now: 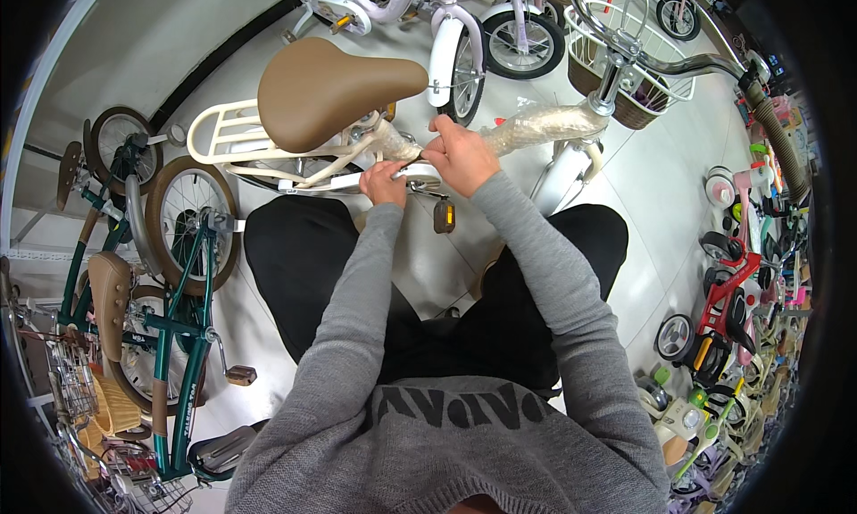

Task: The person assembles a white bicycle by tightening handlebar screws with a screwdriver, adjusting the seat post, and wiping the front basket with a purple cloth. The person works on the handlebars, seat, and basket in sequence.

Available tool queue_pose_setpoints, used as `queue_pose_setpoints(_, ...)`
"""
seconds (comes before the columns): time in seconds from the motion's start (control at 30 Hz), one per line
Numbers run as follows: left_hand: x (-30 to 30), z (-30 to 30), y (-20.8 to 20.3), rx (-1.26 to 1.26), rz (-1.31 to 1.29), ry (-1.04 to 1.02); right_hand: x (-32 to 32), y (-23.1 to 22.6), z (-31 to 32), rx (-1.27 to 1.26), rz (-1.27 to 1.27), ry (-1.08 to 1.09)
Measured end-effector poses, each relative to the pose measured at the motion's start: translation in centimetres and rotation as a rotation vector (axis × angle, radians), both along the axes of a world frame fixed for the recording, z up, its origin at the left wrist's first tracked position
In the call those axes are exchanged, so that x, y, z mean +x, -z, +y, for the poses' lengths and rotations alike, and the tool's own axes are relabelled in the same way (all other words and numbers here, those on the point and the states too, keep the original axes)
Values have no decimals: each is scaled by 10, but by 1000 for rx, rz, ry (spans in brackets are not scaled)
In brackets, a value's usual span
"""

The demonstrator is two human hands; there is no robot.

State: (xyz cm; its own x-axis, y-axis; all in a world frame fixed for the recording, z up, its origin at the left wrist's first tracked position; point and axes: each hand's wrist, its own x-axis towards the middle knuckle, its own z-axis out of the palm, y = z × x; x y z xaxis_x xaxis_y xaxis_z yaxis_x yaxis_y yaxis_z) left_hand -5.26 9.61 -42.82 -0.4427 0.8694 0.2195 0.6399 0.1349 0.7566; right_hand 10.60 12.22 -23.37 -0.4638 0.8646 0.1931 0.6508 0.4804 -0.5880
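Note:
A cream bicycle stands sideways before my knees, with a brown saddle (335,90) and a cream rear rack (214,132) at the left. Clear plastic wrap (536,128) covers its frame tube, and more wrap (390,142) sits below the saddle. My left hand (384,185) is closed at the frame just above the chain guard, fingertips pinched. Beside it, my right hand (462,157) is closed too, its thumb and fingers bent at the lower end of the wrapped tube. What is between the fingers is too small to tell. Below them hangs a pedal (445,217) with an orange reflector.
The chrome handlebar (687,66) and white basket (585,54) reach far right. Lilac children's bicycles (420,0) stand behind. Green bicycles (183,353) with brown saddles line the left. A red ride-on toy (728,291) and several other toys crowd the right.

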Motion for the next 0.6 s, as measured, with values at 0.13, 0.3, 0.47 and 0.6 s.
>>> queue_pose_setpoints(0.13,0,0,0,-11,5,7,0,-2,-1,-37,105,34)
queue_pose_setpoints(0.3,1,0,0,-8,4,1,1,-1,-1,-58,-17,23)
queue_pose_setpoints(0.47,1,-1,-1,-17,4,5,1,1,-1,51,142,7)
queue_pose_setpoints(0.6,1,-1,-2,-16,1,0,2,1,-1,-75,25,53)
